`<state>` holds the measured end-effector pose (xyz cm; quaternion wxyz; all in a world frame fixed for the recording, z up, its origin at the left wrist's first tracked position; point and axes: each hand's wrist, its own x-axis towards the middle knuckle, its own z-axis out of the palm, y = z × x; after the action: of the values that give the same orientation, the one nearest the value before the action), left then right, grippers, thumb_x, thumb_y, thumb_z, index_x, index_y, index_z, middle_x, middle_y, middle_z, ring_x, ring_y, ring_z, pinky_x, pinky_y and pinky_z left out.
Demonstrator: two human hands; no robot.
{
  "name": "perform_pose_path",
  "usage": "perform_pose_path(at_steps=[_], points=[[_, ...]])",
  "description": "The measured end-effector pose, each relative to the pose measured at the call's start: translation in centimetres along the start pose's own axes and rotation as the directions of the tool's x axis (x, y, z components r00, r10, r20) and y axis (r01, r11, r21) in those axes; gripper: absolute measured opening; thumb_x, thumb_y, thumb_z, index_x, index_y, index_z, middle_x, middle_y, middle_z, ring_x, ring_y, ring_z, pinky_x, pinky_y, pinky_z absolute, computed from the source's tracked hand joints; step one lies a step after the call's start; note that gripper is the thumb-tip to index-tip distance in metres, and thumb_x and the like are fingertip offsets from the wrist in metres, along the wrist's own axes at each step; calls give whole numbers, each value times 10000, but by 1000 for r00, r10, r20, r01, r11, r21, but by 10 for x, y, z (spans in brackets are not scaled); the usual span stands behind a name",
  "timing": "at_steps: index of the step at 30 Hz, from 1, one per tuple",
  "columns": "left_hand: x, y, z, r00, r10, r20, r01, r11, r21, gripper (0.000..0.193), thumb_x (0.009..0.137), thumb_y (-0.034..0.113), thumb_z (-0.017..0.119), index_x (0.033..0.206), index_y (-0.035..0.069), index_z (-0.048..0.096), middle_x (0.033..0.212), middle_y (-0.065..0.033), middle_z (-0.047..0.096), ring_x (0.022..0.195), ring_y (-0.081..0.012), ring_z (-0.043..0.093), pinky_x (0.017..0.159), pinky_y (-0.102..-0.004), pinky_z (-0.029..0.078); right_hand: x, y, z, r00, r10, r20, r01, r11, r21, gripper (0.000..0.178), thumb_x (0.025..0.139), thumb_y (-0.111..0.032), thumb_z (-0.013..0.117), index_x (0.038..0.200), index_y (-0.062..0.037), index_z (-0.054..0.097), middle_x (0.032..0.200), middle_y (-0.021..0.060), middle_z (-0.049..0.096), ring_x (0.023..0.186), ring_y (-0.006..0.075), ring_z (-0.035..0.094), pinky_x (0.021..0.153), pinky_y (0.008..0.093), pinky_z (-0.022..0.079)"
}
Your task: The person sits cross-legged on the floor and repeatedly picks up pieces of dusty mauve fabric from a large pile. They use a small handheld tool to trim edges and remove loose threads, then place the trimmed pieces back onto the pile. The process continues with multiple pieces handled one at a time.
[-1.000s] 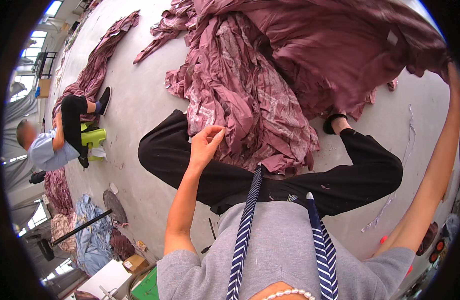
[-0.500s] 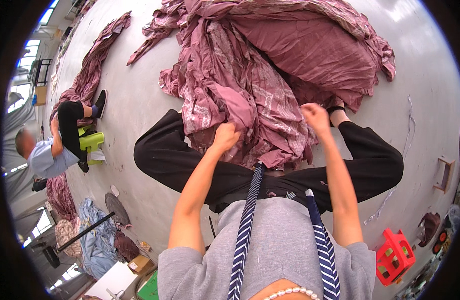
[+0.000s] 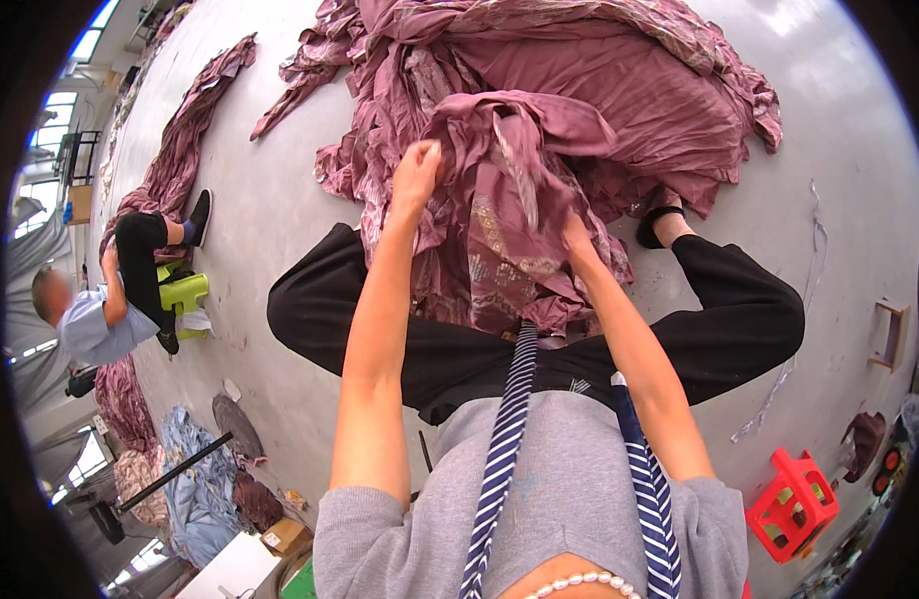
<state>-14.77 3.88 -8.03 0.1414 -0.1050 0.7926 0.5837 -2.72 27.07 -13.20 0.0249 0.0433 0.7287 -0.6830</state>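
Note:
A large heap of mauve patterned fabric [image 3: 579, 110] lies on the grey floor in front of my knees. My left hand [image 3: 416, 175] is raised and grips a fold of this fabric at its upper left. My right hand [image 3: 576, 240] holds the same cloth lower down, partly hidden under a hanging fold. Between the two hands the fabric is lifted and bunched. My legs in black trousers [image 3: 739, 309] spread to either side beneath the cloth.
Another person [image 3: 110, 309] sits on a green stool [image 3: 185, 292] at the left, beside a long strip of the same fabric [image 3: 180, 150]. A red plastic stool [image 3: 794, 504] stands at the lower right. Piles of cloth and a cardboard box [image 3: 285, 537] lie at the lower left.
Both hands have risen from my lap and lifted a bunch of the fabric. The left hand moved up and away from me; the right hand closed on the cloth lower down.

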Motion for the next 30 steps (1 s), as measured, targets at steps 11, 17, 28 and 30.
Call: perform_pose_path(at_steps=[11, 17, 28, 30], points=[[-62, -82, 35, 990, 69, -123, -41, 976, 213, 247, 797, 137, 627, 1018, 30, 599, 806, -62, 642, 730, -126, 607, 685, -264, 483, -13, 76, -30, 771, 635, -46, -561, 712, 423, 289, 834, -247, 625, 1020, -44, 536, 875, 44, 606, 554, 71, 548, 362, 166, 289], [-87, -59, 57, 969, 224, -107, -190, 947, 258, 184, 788, 83, 609, 965, 34, 622, 744, -62, 627, 661, -131, 594, 642, -267, 475, 6, 76, -12, 617, 725, -306, -430, 636, 640, 359, 778, -180, 697, 1048, -54, 497, 795, 22, 563, 518, 82, 534, 347, 175, 284], [-83, -36, 69, 968, 223, -119, -207, 969, 137, 168, 803, 52, 603, 969, 37, 630, 750, -40, 617, 677, -98, 582, 645, -238, 471, 43, 72, -26, 751, 189, -633, -179, 981, 81, 291, 748, -153, 681, 976, 1, 588, 723, 31, 598, 609, 117, 544, 602, 263, 451], [-86, -28, 69, 962, 241, -127, -223, 965, 137, 169, 806, 53, 604, 971, 31, 629, 754, -45, 618, 681, -101, 585, 645, -239, 471, 68, 58, -54, 730, 36, -682, -134, 987, -91, 321, 741, -213, 692, 975, -17, 594, 751, 44, 611, 662, 149, 583, 643, 294, 461]])
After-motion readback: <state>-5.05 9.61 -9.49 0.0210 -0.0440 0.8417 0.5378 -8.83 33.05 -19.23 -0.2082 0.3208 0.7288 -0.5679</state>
